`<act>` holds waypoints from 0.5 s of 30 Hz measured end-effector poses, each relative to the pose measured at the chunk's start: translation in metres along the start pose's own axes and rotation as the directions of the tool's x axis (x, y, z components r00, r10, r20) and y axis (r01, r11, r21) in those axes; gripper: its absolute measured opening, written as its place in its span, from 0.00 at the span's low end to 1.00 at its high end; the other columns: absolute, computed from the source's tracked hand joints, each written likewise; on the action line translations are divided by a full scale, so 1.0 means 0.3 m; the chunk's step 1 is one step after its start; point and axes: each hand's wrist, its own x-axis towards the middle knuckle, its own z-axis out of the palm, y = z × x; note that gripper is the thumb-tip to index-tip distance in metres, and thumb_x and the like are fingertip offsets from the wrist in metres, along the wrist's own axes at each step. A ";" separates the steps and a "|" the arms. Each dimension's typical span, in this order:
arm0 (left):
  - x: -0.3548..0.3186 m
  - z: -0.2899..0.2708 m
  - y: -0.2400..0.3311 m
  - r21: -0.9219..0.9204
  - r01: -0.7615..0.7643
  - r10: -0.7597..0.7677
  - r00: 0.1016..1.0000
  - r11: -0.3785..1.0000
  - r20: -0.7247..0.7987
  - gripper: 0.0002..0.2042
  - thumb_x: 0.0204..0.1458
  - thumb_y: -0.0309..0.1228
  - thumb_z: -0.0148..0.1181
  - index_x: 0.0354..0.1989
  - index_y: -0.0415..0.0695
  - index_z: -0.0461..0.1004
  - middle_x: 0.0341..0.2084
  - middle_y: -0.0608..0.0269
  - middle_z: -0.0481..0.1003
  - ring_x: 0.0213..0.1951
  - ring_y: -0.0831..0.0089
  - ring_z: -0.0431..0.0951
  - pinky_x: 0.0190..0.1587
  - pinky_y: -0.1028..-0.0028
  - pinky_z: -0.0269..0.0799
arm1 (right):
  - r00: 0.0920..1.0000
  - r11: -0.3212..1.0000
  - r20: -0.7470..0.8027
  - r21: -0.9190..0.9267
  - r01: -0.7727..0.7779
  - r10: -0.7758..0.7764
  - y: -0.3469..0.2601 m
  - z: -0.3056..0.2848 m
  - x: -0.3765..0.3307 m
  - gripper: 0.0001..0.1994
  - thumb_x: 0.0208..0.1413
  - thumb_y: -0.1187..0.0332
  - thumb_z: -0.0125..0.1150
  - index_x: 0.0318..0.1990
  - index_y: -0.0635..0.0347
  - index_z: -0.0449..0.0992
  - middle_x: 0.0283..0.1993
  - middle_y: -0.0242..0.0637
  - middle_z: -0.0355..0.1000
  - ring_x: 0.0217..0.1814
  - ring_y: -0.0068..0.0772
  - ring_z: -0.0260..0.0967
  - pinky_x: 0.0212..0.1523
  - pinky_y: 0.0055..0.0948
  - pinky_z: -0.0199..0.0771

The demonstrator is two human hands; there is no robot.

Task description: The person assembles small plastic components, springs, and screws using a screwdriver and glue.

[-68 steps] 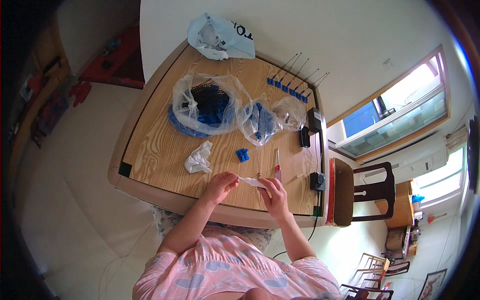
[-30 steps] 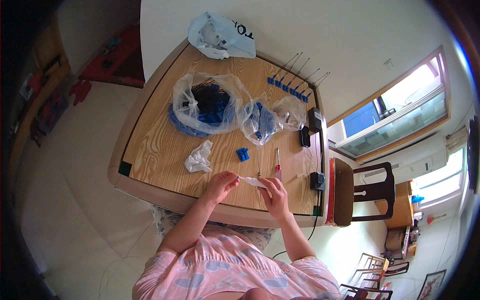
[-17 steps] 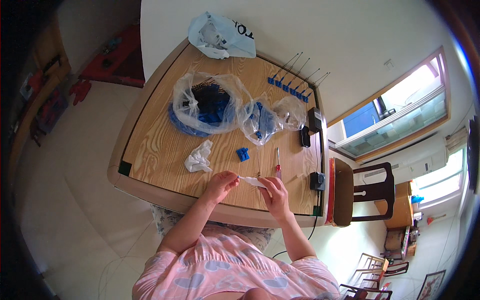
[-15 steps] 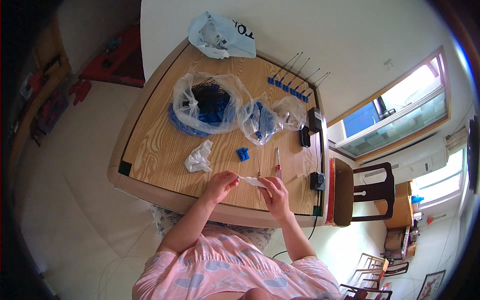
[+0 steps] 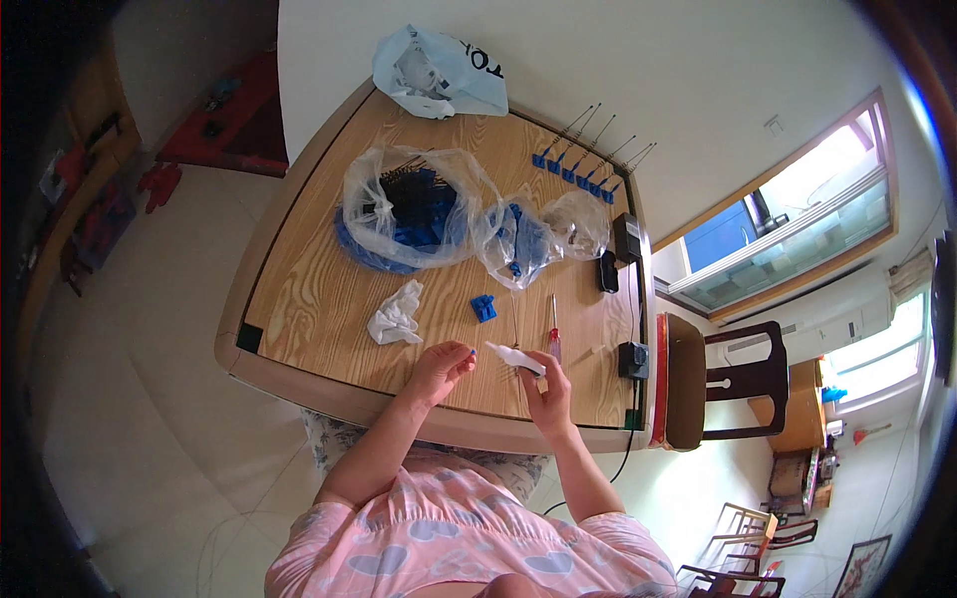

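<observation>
The left hand [image 5: 445, 369] is pinching its fingers closed on a tiny blue bit [image 5: 474, 352], while the right hand [image 5: 546, 387] is gripping a white tube [image 5: 516, 359] in curled fingers, tip facing left, presumably for control, above the worktop's [image 5: 329, 289] near edge. A blue block [image 5: 483, 308] and screwdriver [image 5: 554, 334] are lying just beyond, apparently for easy reach; blue-ended rods [image 5: 569, 173] are lining the far right edge, seemingly kept aside.

Wht wall [image 5: 638, 60] stood behind wood-grain bench [image 5: 299, 289]; dk wood chair [image 5: 686, 389] sat on R. Pale tiled flr [image 5: 169, 349] spread L; daylight came thru window [image 5: 877, 354] far R.
</observation>
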 end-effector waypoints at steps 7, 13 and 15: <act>-0.009 -0.009 0.006 -0.061 -0.005 0.006 1.000 0.998 0.028 0.04 0.56 0.28 0.63 0.35 0.42 0.78 0.32 0.62 0.78 0.36 0.73 0.77 0.41 0.73 0.73 | 0.949 0.809 -0.201 0.583 -0.083 0.242 0.007 0.009 0.029 0.21 0.55 0.81 0.60 0.57 0.61 0.67 0.47 0.35 0.74 0.49 0.25 0.71 0.49 0.25 0.70; -0.009 -0.007 0.021 -0.036 -0.016 0.018 0.998 0.999 0.064 0.04 0.56 0.28 0.63 0.35 0.42 0.78 0.31 0.61 0.78 0.36 0.71 0.76 0.42 0.72 0.71 | 0.923 0.850 -0.271 0.518 -0.101 0.274 0.322 -0.156 0.161 0.19 0.56 0.78 0.61 0.55 0.63 0.66 0.45 0.33 0.73 0.46 0.22 0.69 0.46 0.23 0.69; 0.004 0.001 0.018 -0.033 -0.003 0.005 0.998 0.999 0.066 0.04 0.56 0.28 0.63 0.35 0.41 0.78 0.31 0.61 0.78 0.36 0.71 0.76 0.42 0.72 0.71 | 0.907 0.883 -0.319 0.456 -0.108 0.275 0.451 -0.180 0.219 0.17 0.56 0.78 0.61 0.52 0.63 0.66 0.45 0.34 0.73 0.45 0.22 0.70 0.45 0.23 0.70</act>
